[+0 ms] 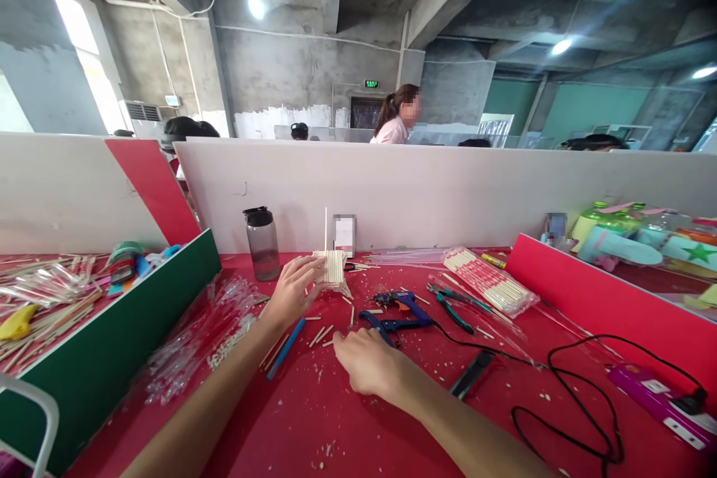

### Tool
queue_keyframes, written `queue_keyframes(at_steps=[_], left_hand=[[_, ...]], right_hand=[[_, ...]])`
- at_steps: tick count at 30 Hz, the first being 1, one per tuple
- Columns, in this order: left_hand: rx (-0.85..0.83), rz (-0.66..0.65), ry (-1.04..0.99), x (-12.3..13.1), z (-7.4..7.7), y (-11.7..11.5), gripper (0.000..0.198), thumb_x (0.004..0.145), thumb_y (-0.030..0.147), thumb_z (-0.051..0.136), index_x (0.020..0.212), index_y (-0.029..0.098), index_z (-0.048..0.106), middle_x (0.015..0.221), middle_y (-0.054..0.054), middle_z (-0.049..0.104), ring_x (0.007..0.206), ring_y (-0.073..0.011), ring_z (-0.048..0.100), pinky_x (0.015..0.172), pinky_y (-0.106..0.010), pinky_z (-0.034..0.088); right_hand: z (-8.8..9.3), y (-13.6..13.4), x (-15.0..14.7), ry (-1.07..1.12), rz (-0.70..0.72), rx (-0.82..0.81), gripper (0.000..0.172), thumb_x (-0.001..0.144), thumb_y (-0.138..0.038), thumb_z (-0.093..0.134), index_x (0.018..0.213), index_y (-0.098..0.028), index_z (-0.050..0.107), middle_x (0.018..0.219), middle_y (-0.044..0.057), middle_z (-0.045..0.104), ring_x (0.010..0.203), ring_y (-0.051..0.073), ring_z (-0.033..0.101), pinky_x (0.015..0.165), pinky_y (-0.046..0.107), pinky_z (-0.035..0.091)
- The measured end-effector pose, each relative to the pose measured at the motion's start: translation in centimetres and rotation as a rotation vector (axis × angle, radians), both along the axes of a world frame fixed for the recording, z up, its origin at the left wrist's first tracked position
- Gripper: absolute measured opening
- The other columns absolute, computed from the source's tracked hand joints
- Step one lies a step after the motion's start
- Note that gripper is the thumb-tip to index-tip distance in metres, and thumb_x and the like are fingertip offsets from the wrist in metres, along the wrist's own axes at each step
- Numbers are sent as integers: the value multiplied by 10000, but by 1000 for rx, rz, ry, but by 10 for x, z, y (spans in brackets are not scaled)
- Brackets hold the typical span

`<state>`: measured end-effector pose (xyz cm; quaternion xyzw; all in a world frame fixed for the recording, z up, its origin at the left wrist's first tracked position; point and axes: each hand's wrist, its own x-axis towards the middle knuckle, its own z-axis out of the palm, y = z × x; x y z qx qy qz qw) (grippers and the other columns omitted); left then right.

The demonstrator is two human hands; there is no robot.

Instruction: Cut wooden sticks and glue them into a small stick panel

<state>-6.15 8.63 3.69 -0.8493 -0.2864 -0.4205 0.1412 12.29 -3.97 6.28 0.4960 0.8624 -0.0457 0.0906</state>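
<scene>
My left hand [296,290] is closed on the left side of a small model made of pale wooden sticks [334,267]. One thin stick rises upright from the model's top. Nearer to me, my right hand [367,362] is low over the red table with its fingers curled. Whether anything is between those fingertips is hidden. Several short cut sticks [320,336] lie just left of its fingertips. A blue hot glue gun [395,314] lies just beyond my right hand. A blue pen-like rod [286,348] lies below my left hand.
A dark water bottle [261,245] stands at the back. Green-handled pliers [451,306], a packet of sticks [490,280] and a black utility knife [471,375] lie to the right. A cable runs to a purple power strip [661,403]. Plastic wrapping [196,336] lies left, beside a green divider [128,347].
</scene>
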Motion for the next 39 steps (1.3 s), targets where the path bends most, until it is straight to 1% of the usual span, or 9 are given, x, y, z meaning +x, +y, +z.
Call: queue_keyframes(at_steps=[4, 8, 15, 21, 25, 30, 33, 37, 39], left_hand=[[15, -12, 10, -4, 0, -1, 226, 960, 324, 575, 1148, 247, 674, 1273, -69, 694, 1210, -251, 597, 1050, -442, 437], [42, -23, 3, -13, 8, -5, 204, 983, 273, 533, 1131, 252, 673, 1172, -58, 736, 1088, -225, 652, 972, -395, 480], [122, -7, -330, -25, 64, -30, 126, 989, 258, 510, 1013, 200, 620, 1021, -77, 739, 941, -191, 691, 848, -332, 545], [-360, -265, -632, -19, 105, -48, 237, 979, 422, 524, 883, 205, 525, 693, -6, 687, 523, -132, 628, 513, -245, 523], [-876, -346, -249, 0, 89, -42, 297, 918, 470, 598, 829, 187, 594, 603, 6, 644, 540, -149, 639, 536, -254, 529], [-1168, -214, -78, 30, 47, -39, 339, 877, 532, 592, 853, 194, 571, 615, 4, 662, 547, -176, 668, 522, -259, 519], [-1085, -103, 31, 36, 40, -41, 301, 882, 506, 585, 874, 206, 569, 638, 3, 674, 556, -183, 677, 526, -252, 485], [-742, 95, 171, 27, 57, -44, 307, 883, 515, 606, 860, 209, 616, 699, -15, 688, 637, -204, 669, 610, -287, 474], [-605, 37, 130, 20, 67, -46, 382, 869, 530, 636, 1074, 209, 607, 940, -61, 722, 840, -241, 687, 748, -335, 516]], right_hand=[[14, 13, 9, 47, 24, -86, 373, 669, -136, 662, 1041, -141, 670, 968, 185, 749, 941, 338, 712, 757, 374, 518], [38, 34, 36, 421, -27, -282, 121, 679, -160, 618, 789, -207, 634, 736, 24, 733, 637, 192, 691, 579, 260, 487], [70, 51, 77, 1107, 66, -511, 182, 790, -341, 679, 849, -179, 620, 817, 24, 674, 712, 150, 636, 546, 212, 497], [65, 64, 83, 1310, -72, -315, 307, 799, -483, 710, 849, -184, 664, 656, -37, 596, 473, 75, 463, 448, 199, 362], [50, 75, 68, 1361, -104, -293, 360, 774, -514, 730, 830, -161, 683, 629, -29, 603, 455, 69, 454, 423, 193, 334], [34, 84, 48, 1407, -152, -303, 375, 732, -497, 773, 818, -144, 685, 629, 4, 653, 520, 101, 542, 439, 191, 383], [25, 90, 44, 1478, -195, -309, 358, 692, -436, 816, 849, -150, 668, 667, 11, 671, 563, 120, 592, 452, 196, 417], [16, 96, 42, 1573, -242, -297, 372, 666, -427, 832, 846, -159, 647, 696, 12, 678, 577, 127, 607, 464, 206, 438], [13, 97, 41, 1586, -237, -299, 384, 665, -444, 829, 849, -156, 656, 682, 5, 672, 578, 127, 608, 481, 211, 444]])
